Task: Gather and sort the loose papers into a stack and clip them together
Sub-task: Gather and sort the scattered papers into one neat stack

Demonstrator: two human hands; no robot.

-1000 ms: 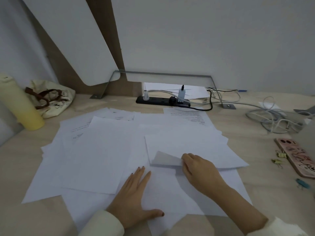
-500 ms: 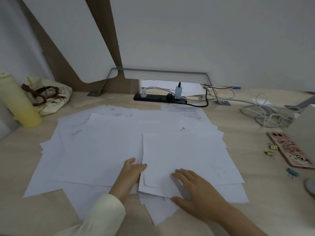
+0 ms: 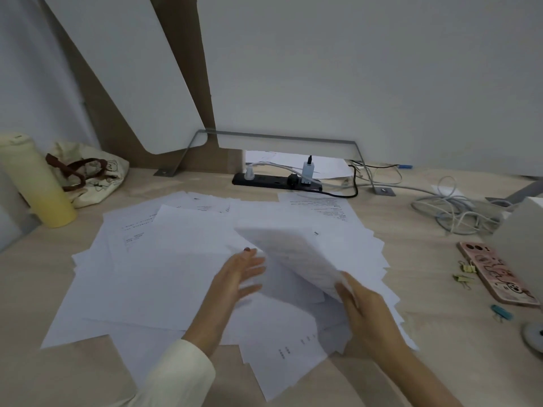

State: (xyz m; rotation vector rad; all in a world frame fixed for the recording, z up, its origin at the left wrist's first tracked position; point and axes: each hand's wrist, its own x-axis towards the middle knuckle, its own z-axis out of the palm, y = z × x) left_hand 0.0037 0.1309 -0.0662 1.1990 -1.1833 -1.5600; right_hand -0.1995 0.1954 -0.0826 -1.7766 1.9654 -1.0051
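White loose papers [image 3: 176, 277] are lying spread and overlapping across the desk [image 3: 435, 342], some showing small printed lines, most blank side up. The right hand [image 3: 367, 309] is pinching the near corner of a lifted sheet [image 3: 293, 254], which is tilting up and blurring above the pile. Just left of it, the left hand [image 3: 238, 277] is hovering with fingers spread, palm turned toward the raised sheet; whether it is touching the paper cannot be told. Right of the right hand, yellow binder clips [image 3: 465, 274] are lying beside a phone [image 3: 496, 274], with a blue clip [image 3: 501, 311] nearer. Far left of the left hand, a cloth bag [image 3: 88, 177] is sitting slumped, contents hidden.
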